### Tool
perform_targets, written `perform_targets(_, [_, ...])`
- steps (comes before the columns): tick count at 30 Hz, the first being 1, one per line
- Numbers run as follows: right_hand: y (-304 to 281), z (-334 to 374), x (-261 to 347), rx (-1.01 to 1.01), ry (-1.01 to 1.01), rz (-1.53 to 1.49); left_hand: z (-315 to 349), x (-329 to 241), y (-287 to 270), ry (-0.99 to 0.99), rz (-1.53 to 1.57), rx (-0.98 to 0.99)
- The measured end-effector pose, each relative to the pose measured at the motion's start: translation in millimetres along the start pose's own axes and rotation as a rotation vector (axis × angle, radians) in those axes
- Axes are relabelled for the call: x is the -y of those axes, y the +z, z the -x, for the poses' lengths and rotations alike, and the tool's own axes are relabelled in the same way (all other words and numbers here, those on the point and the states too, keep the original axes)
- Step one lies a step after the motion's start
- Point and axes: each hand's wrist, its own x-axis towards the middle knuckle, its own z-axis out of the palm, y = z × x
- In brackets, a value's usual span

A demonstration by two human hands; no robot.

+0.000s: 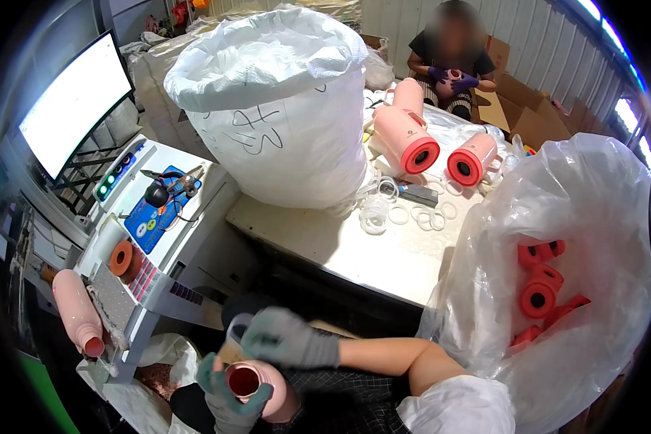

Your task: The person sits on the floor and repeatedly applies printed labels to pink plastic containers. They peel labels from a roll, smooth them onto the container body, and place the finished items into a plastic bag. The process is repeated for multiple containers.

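My left hand [231, 401], in a grey glove with green fingers, grips a pink bottle body [281, 401] on my lap by its neck. The bottle's open mouth faces up and shows a dark red inside. Just above the mouth is my right hand [286, 338], gloved alike and smeared by motion, apart from the bottle. Next to its fingers a pale, roundish piece [236, 329] shows, too blurred to name; whether the hand holds it I cannot tell.
A full white woven sack [282, 145] stands on the white table [340, 249] beside white rings [430, 218] and pink jugs [405, 137]. At right, a clear bag [470, 289] holds red parts. At left are a workstand [195, 239], pliers [184, 184] and another bottle [78, 307]. A co-worker [452, 61] sits behind.
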Motion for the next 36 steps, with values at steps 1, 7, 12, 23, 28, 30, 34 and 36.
perform_targets(1, [18.4,-5.4,9.4,0.252,-0.104,0.017,-9.4,-15.1,-10.0,0.152,-0.226,-0.001])
perform_targets(7, [67.3,-6.6,12.8,0.155,-0.516,0.165,-2.6,-26.7,-23.4,0.132,-0.238,-0.126])
perform_targets(12, [63.5,-4.7,25.2,0.254,-0.641,0.189,0.9,-30.7,-39.2,0.072,-0.086,-0.055])
perform_targets(23, [71.4,15.9,46.7,0.453,-0.384,0.312,8.9,-31.2,-58.7,0.114,-0.489,0.055])
perform_targets(28, [95.8,25.8,31.6,0.299,-0.474,0.270,8.9,-26.3,-69.3,-0.126,-0.437,0.121])
perform_targets(30, [97.7,26.7,36.8,0.290,-0.487,0.250,5.2,-22.8,-77.4,-0.167,-0.419,0.203])
perform_targets(34, [88.3,18.6,53.7,0.536,-0.348,0.330,-35.3,-46.1,-93.2,-0.051,-0.663,0.402])
perform_targets(36, [91.8,17.0,53.6,0.479,-0.350,0.334,-43.4,-44.4,-98.1,0.065,-0.673,0.358])
